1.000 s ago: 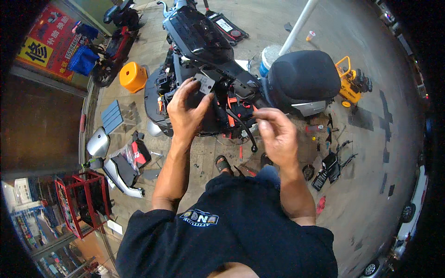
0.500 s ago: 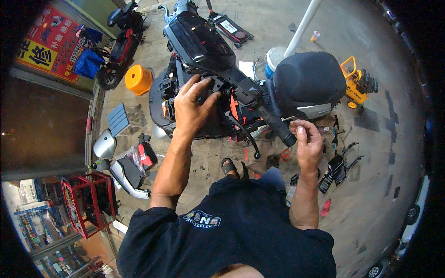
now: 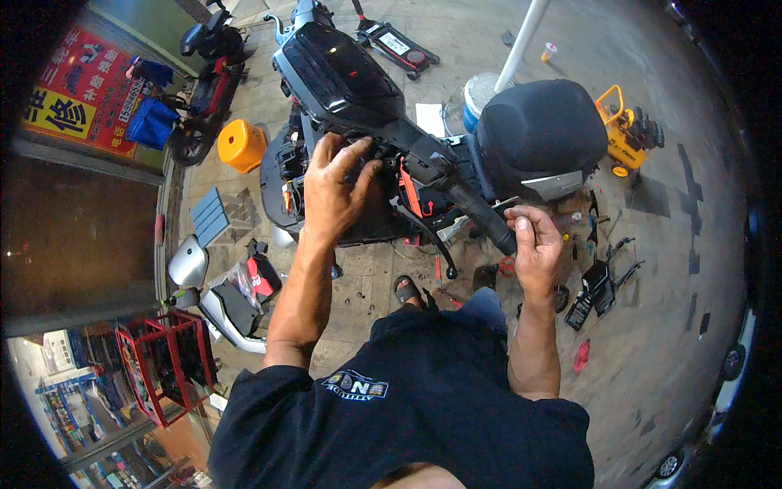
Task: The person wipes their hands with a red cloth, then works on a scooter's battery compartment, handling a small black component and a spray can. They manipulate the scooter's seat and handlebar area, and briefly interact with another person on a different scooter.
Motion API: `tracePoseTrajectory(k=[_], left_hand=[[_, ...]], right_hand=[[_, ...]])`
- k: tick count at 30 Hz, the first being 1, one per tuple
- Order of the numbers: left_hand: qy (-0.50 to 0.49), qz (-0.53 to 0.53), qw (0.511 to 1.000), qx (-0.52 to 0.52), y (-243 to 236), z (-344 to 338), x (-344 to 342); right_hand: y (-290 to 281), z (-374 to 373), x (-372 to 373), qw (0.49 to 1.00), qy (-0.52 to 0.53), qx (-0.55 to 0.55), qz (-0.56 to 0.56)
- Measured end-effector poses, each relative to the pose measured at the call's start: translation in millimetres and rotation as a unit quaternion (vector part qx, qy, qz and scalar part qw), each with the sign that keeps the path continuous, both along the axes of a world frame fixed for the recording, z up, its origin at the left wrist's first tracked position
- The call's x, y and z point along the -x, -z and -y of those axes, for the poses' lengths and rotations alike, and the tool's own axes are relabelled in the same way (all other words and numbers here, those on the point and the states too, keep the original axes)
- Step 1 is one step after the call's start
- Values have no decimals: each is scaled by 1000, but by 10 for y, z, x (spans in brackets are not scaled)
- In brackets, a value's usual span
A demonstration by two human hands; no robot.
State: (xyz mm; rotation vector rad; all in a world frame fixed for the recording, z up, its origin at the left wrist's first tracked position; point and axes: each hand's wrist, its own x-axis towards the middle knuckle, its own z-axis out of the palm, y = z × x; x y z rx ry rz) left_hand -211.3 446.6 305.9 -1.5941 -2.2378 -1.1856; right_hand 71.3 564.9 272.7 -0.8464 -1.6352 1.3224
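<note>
In front of me stands a scooter with its front bodywork off and wiring bare; its dark display panel (image 3: 346, 69) sits at the top. My left hand (image 3: 334, 187) is at the black handlebar cover (image 3: 391, 155) below the panel, thumb and bent fingers gripping its edge; the fingertips are partly hidden. Close to the end of the black handlebar grip (image 3: 485, 216), my right hand (image 3: 535, 244) is closed in a pinch. A thin pale sliver shows by its fingertips, too small to name. A black brake lever (image 3: 432, 232) hangs between my hands.
A black seat (image 3: 542, 130) is at the right, with a yellow air compressor (image 3: 623, 138) beyond. An orange stool (image 3: 242, 146), a floor jack (image 3: 399, 45) and a white pole (image 3: 525, 41) stand around. Removed panels (image 3: 232, 306) and black parts (image 3: 593, 293) lie on the floor.
The view has shifted slightly. My left hand stays at the handlebar cover, and my right hand keeps its pinch near the grip's end, with its fingers turned a little.
</note>
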Motion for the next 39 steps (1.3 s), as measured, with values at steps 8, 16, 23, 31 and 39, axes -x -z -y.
tracePoseTrajectory(k=[8,16,23,31,39], left_hand=[[35,53,998,-23,195,28,149],[-235,144,955,-111,973,1189,6],[-176,388,799,425,2503,2040,-1307],[-59,389,780,486,3617,-920,-3652],[184,293,837,425,7345,-4739,-5548]], right_hand=[[414,40,-627,996,81,22,-5],[1433,-52,-2847,862,477,169,18],[3070,-175,-4138,777,509,291,230],[5869,-2221,-4950,798,251,363,411],[8728,-4092,-5361,796,202,277,498]])
